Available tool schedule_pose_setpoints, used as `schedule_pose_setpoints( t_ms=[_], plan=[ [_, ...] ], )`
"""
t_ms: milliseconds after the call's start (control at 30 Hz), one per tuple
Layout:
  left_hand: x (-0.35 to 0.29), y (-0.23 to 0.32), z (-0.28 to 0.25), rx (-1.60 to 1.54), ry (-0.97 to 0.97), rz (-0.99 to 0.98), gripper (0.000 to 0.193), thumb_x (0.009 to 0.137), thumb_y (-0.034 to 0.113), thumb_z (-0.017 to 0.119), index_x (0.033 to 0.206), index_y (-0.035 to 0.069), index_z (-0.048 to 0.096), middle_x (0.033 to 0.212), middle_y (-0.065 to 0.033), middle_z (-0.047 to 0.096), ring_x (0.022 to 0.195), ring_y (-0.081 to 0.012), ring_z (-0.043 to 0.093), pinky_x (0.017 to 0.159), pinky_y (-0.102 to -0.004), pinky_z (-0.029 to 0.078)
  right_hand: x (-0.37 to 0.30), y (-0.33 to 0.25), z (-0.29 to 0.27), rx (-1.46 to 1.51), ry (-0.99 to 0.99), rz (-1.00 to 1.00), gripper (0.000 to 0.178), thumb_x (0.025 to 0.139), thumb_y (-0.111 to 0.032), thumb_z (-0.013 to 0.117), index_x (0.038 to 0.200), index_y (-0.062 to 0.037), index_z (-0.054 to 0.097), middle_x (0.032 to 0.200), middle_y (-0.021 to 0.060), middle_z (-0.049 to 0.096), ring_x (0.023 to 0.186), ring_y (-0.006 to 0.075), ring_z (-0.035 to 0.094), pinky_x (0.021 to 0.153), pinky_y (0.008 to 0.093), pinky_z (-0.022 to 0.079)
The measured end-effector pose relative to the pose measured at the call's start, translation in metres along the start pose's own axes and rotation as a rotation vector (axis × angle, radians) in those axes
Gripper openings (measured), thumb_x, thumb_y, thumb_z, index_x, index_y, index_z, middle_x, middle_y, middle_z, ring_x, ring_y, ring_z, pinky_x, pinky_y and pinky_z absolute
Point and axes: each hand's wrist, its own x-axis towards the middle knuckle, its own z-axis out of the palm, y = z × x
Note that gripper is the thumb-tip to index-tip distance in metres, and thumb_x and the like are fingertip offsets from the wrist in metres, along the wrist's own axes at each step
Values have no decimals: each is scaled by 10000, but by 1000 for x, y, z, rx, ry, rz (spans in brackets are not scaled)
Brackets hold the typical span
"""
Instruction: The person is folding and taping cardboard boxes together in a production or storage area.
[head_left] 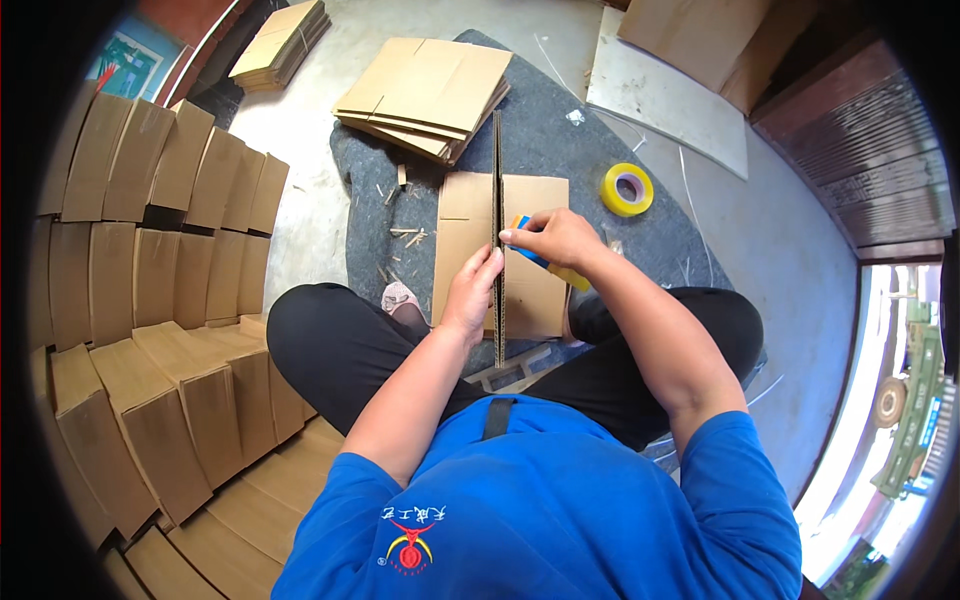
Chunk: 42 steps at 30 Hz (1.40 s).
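A flattened cardboard box (499, 310) stands on edge in front of me, seen almost edge-on. My left hand (474, 290) grips it from the left side, with the thumb near its top edge. My right hand (558, 240) is closed on a blue-and-yellow tape dispenser (530, 256), held against the right face of the standing box; the palm hides much of it. Beneath them another flat cardboard piece (463, 245) lies on the grey mat.
A yellow tape roll (643, 200) lies on the grey mat (570, 140) at right. Flat cardboard (425, 80) is piled ahead, with a tied bundle (278, 48) farther left. Rows of folded boxes (135, 260) line my left side. A white board (665, 95) lies far right.
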Motion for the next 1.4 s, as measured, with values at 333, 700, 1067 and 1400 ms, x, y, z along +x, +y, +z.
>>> schedule_pose_setpoints(
  t_ms=[333, 700, 1067, 1400],
  plan=[
    [12, -17, -19, 1061, 235, 590, 374, 952, 171, 489, 1227, -69, 571, 1097, -287, 622, 985, -445, 616, 866, -484, 502, -7, -40, -1, -434, 280, 21, 405, 785, -398, 568, 919, -63, 752, 931, 208, 717, 944, 345, 694, 870, 442, 530],
    [-70, 13, -59, 1416, 288, 355, 510, 905, 105, 510, 1381, -64, 442, 946, -256, 667, 849, -410, 663, 776, -498, 522, 8, -29, -63, -394, 355, 57, 394, 806, -342, 533, 955, -46, 748, 1003, 208, 714, 981, 366, 680, 859, 432, 534],
    [12, 32, -15, 2220, -74, 714, 298, 877, 174, 552, 1102, 45, 699, 1344, -171, 577, 1298, -307, 494, 1132, -397, 294, 60, -33, -31, -355, 400, -3, 421, 916, -428, 480, 957, -121, 765, 1016, 172, 720, 987, 336, 687, 878, 439, 531],
    [81, -15, 6, 2508, -85, 99, 381, 955, 257, 513, 1280, 104, 642, 1339, -93, 595, 1296, -289, 479, 1144, -511, 235, 61, -25, -20, -171, 522, 42, 503, 927, -531, 494, 893, -105, 758, 908, 185, 721, 911, 361, 696, 820, 463, 543]
  ],
)
